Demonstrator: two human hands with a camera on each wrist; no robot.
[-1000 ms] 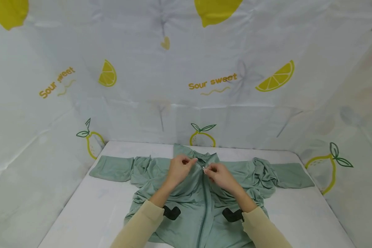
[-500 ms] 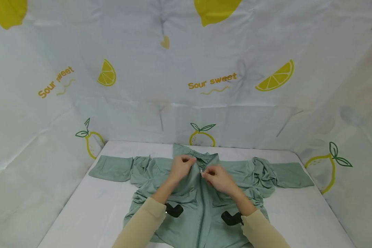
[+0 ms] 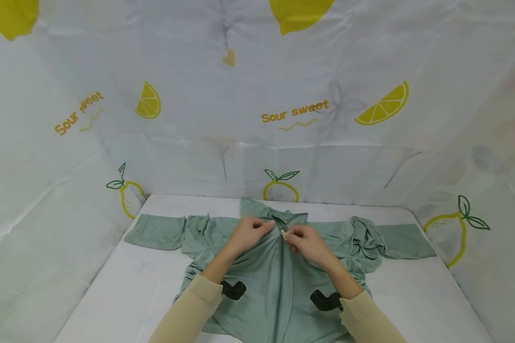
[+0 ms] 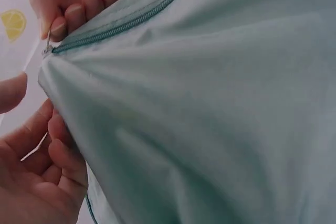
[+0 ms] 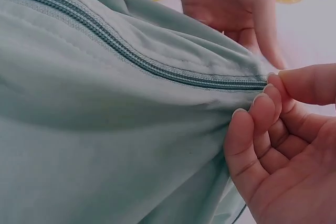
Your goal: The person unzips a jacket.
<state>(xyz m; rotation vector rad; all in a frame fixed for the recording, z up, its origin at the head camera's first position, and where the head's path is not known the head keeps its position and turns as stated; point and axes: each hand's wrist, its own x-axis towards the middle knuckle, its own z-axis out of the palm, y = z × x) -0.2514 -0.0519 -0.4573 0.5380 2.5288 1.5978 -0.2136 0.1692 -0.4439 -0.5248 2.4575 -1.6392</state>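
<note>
1. I see the green jacket (image 3: 279,267) lying front-up on the white worktop (image 3: 111,295), sleeves spread to either side, collar toward the back wall.
2. My right hand (image 3: 306,242) pinches the zipper pull (image 3: 282,232) between thumb and forefinger, the other fingers curled; the right wrist view shows the fingertips (image 5: 262,100) at the end of the closed zipper (image 5: 131,51).
3. My left hand (image 3: 250,232) grips the fabric just beside the zipper top, below the collar (image 3: 283,216), fingers curled into the cloth.
4. Change: over the last second the pull has sat at about the same height near the collar, dipping and returning slightly; both hands have stayed together at the neck. I judge the zipper is closed almost to its top, so little or no travel remains.
5. Count: one jacket, one zipper, two sleeves, two hands, two black wrist mounts (image 3: 233,289).
6. Surround: the lemon-printed cloth (image 3: 257,119) encloses the worktop on three sides.
</note>
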